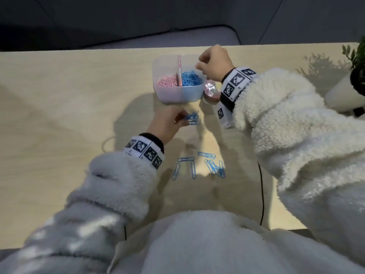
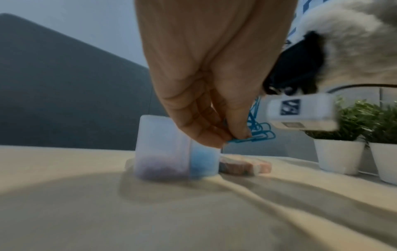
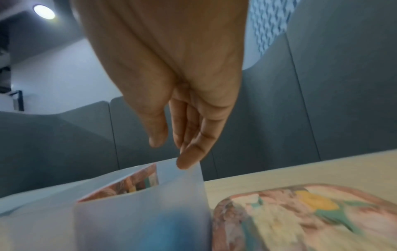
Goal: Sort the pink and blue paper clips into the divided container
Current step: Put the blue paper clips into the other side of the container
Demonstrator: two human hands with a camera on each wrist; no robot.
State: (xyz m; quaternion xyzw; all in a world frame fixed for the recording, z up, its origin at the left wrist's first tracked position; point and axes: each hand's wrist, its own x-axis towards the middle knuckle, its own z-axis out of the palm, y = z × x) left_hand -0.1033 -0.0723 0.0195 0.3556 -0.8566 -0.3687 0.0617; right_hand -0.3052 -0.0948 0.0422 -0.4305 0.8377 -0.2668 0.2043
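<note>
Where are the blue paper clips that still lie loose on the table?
In the head view, the loose blue paper clips lie on the table near the person's body, between the two sleeves, on the near side of the left hand and the divided container.

Head view: high above the person's lap, facing forward and down over the table (image 1: pixel 59 107), wide enough to take in both sleeves, both hands and the divided container (image 1: pixel 178 95) at mid-distance. Left wrist view: low, just above the tabletop, looking along the left hand (image 2: pixel 206 81) toward the container (image 2: pixel 163 149), the patterned lid (image 2: pixel 244 167) beside it and the potted plants (image 2: pixel 341 135) beyond. Right wrist view: very near and tilted upward, looking along the right hand (image 3: pixel 171 81) over the container's corner (image 3: pixel 180 183) and the lid (image 3: pixel 300 217) to the grey partition; all three views share the container.
</note>
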